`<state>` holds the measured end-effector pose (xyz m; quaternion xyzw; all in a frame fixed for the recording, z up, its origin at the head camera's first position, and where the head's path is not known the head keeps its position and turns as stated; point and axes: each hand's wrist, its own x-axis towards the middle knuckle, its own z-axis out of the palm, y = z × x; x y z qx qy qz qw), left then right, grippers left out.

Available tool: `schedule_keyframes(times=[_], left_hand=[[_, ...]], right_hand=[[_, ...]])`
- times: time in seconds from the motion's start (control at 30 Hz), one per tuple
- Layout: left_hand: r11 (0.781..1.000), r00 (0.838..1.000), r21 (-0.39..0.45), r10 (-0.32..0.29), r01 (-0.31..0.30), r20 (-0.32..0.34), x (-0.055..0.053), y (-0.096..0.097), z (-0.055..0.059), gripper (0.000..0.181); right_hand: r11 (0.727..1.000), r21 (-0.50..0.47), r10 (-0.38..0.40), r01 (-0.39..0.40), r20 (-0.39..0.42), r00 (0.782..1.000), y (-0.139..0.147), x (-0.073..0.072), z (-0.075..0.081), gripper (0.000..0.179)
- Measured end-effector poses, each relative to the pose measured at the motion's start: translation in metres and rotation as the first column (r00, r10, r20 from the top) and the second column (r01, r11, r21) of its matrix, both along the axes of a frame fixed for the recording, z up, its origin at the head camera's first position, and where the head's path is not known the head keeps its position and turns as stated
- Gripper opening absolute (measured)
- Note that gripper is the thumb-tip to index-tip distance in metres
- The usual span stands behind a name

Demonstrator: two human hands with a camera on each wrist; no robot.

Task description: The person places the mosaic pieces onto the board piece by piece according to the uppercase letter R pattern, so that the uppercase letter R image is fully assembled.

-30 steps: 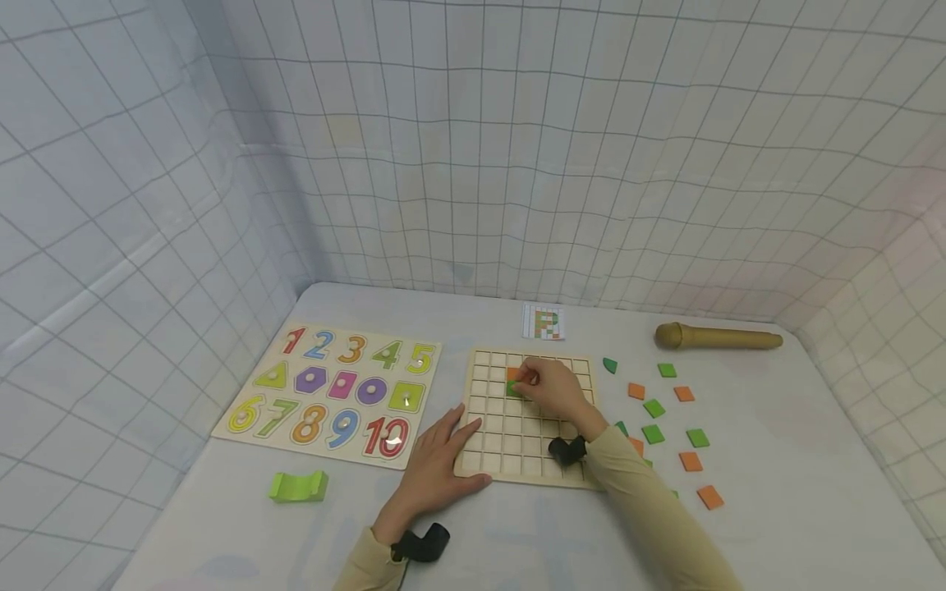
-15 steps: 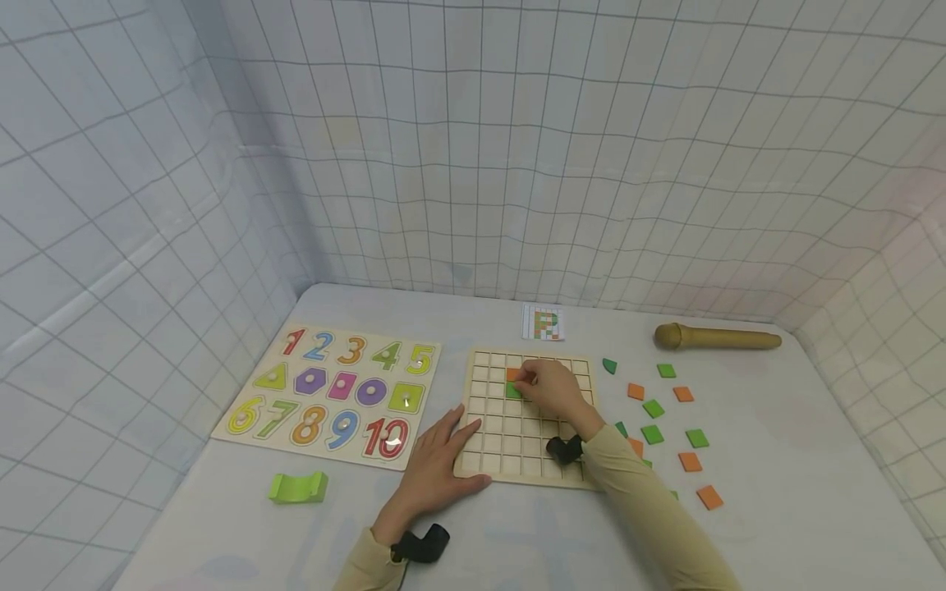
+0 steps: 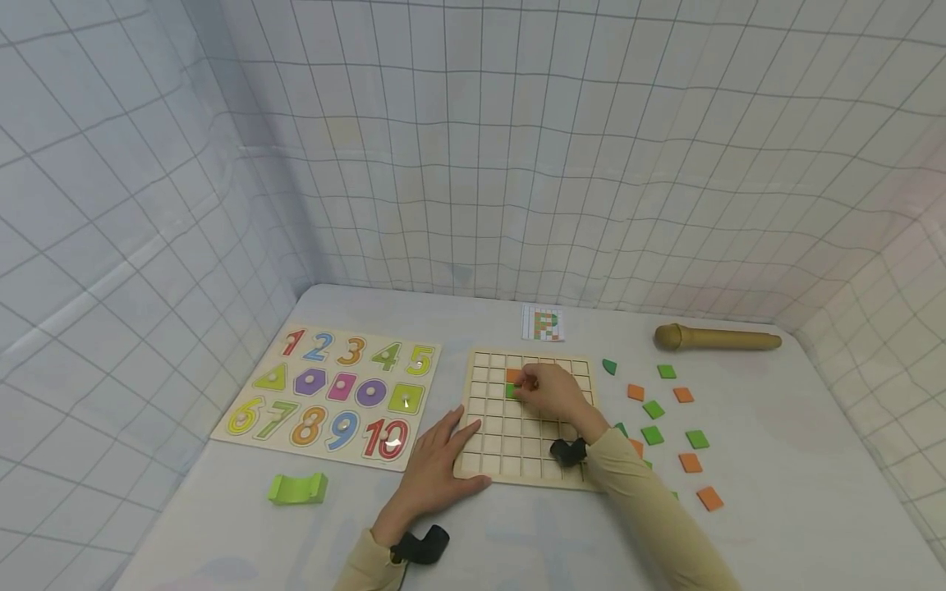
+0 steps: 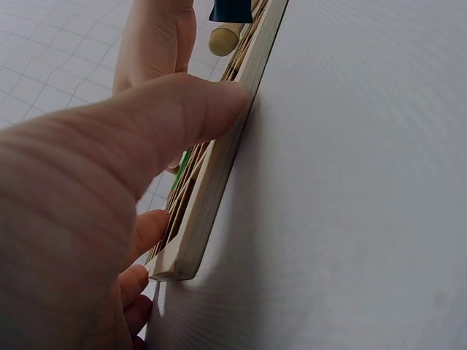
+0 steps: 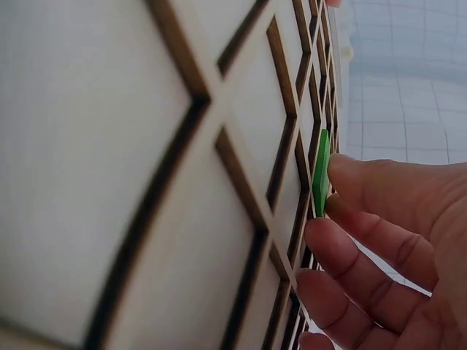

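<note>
One green square tile, barely shifted; unseated, I judge.
Right hand pinching; left hand spread on pale wooden grid.

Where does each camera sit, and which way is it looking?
Head: on the person's head, facing forward and down at the grid board; the left hand, right hand and sleeves show.
Left wrist: on that wrist, facing along the board's edge; the left hand looks huge, part of the right hand beyond it.
Right wrist: on that wrist, facing across the board; the right hand touches a green tile.
Shared: head and right wrist both show that tile.
</note>
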<state>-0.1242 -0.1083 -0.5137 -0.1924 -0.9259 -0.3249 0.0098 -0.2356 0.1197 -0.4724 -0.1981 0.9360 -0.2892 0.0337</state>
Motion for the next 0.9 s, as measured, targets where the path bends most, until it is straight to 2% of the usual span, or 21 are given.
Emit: schedule_keyframes(times=[0.17, 0.3, 0.53, 0.7, 0.9], left_hand=[[1.0, 1.0, -0.001, -0.003, 0.003, 0.001, 0.0, 0.0, -0.001, 0.078], [1.0, 1.0, 0.003, -0.006, 0.006, 0.003, 0.001, 0.001, -0.001, 0.078], [1.0, 1.0, 0.006, 0.001, -0.001, 0.008, 0.001, 0.001, -0.002, 0.078], [1.0, 1.0, 0.014, -0.002, 0.002, -0.002, 0.001, 0.0, -0.001, 0.078], [1.0, 1.0, 0.011, -0.007, 0.007, -0.018, 0.0, -0.001, -0.002, 0.078]], right_hand=[[0.999, -0.008, 0.038, -0.038, -0.02, 0.999, 0.006, 0.001, -0.001, 0.011], [0.997, -0.054, 0.055, -0.057, -0.039, 0.998, 0.016, 0.003, 0.0, 0.013], [0.992, -0.128, -0.009, -0.012, -0.167, 0.986, 0.044, 0.004, 0.002, 0.019], [0.982, -0.184, -0.095, 0.049, -0.248, 0.964, 0.067, 0.004, 0.005, 0.02], [0.973, -0.196, -0.185, 0.12, -0.356, 0.916, 0.096, 0.003, 0.005, 0.017]])
